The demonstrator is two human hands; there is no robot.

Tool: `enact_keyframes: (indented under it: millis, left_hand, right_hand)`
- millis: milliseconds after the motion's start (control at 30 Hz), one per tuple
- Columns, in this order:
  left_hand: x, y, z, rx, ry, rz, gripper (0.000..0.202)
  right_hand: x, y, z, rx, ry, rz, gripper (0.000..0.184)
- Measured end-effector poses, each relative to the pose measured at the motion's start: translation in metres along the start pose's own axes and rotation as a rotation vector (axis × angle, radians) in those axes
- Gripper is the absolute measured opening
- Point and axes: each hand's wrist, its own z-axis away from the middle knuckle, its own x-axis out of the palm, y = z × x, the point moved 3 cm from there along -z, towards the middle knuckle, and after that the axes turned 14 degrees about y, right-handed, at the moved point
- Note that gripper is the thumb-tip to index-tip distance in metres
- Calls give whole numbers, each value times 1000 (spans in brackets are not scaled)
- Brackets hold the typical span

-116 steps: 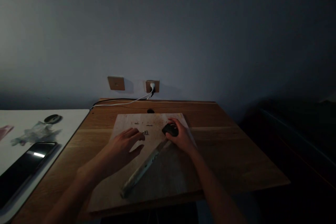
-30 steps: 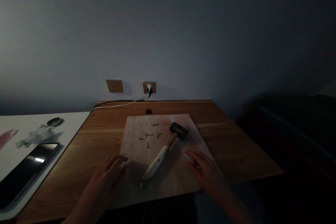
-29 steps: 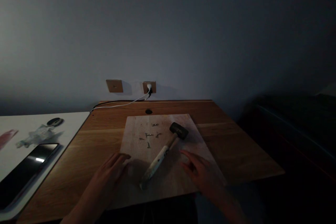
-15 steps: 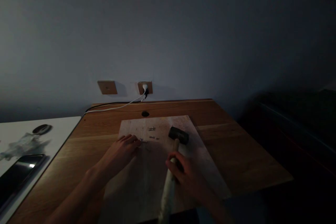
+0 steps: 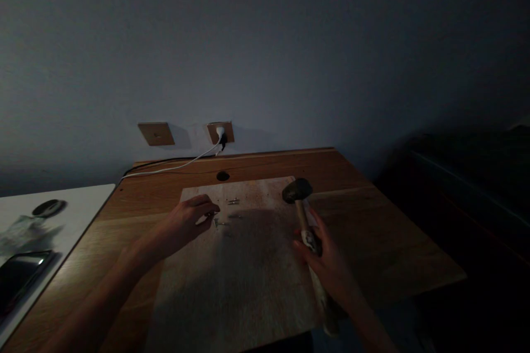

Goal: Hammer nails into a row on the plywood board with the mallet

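Note:
My right hand (image 5: 327,256) is wrapped round the pale handle of a mallet (image 5: 304,215) with a dark, blunt head. The mallet's head is at the far right of a worn wooden board (image 5: 232,281). My left hand (image 5: 192,220) is over the board's left side, thumb and fingers drawn together in a pinch. Whatever sits at those fingertips is too small and dark to name. Just right of them is a small metal fastener (image 5: 219,223). Several similar metal pieces (image 5: 234,201) lie farther back on the board.
The board rests on a brown wooden table (image 5: 393,237). A white surface (image 5: 89,204) adjoins on the left, bearing a phone (image 5: 25,276), crumpled clear plastic (image 5: 25,234) and a dark round object (image 5: 48,208). Cables (image 5: 178,165) run to a wall socket (image 5: 221,132).
My right hand has carried the mallet to the right and its head is farther back. My left hand has shifted slightly left, with its fingers now pinched. The view has shifted a little.

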Motion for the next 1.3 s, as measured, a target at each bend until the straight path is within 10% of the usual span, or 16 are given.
enact_keyframes:
  millis: [733,1300]
  left_hand:
    - [103,32,-127,-4,-114,371,35]
    - [139,47,-154,106,-187,349,38]
  right_hand:
    - [0,1,2,5,152,-14,67]
    - [-2,3,3,24,181,-7,64]
